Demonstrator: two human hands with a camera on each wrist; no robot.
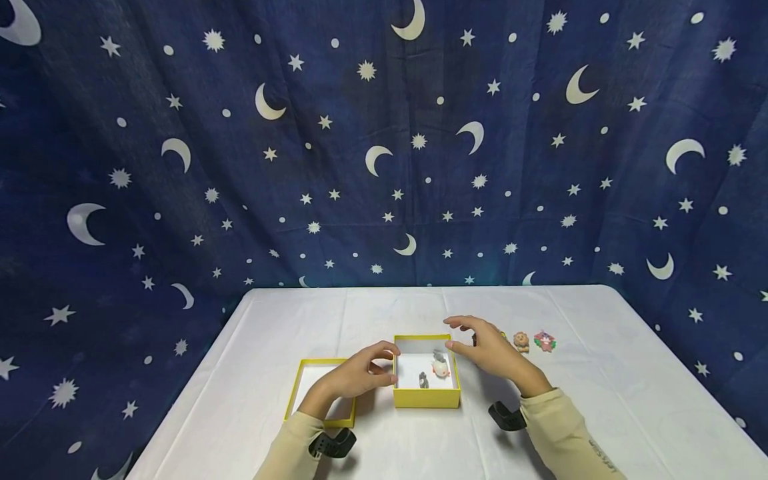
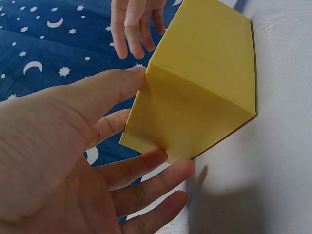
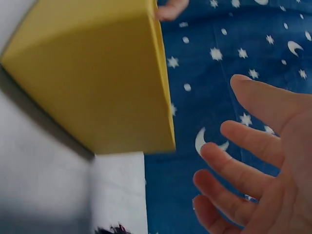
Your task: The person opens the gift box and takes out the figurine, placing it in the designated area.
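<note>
A yellow box (image 1: 427,399) with a white inside stands at the middle of the table. In it lie a round white figurine with reddish bits (image 1: 441,369) and small grey pieces (image 1: 423,380). My left hand (image 1: 358,372) is at the box's left side; in the left wrist view its thumb and fingertips (image 2: 183,168) touch the box's edge and wall, fingers fairly straight. My right hand (image 1: 493,350) is over the right side of the box, fingers spread and holding nothing. The right wrist view shows a gap between it and the box wall (image 3: 97,87).
A yellow-rimmed lid (image 1: 298,387) lies left of the box, partly under my left forearm. Beyond my right hand sit an orange lion-like figurine (image 1: 521,341) and a pink and green figurine (image 1: 545,341). A starry blue curtain (image 1: 336,167) hangs behind the white table (image 1: 576,400).
</note>
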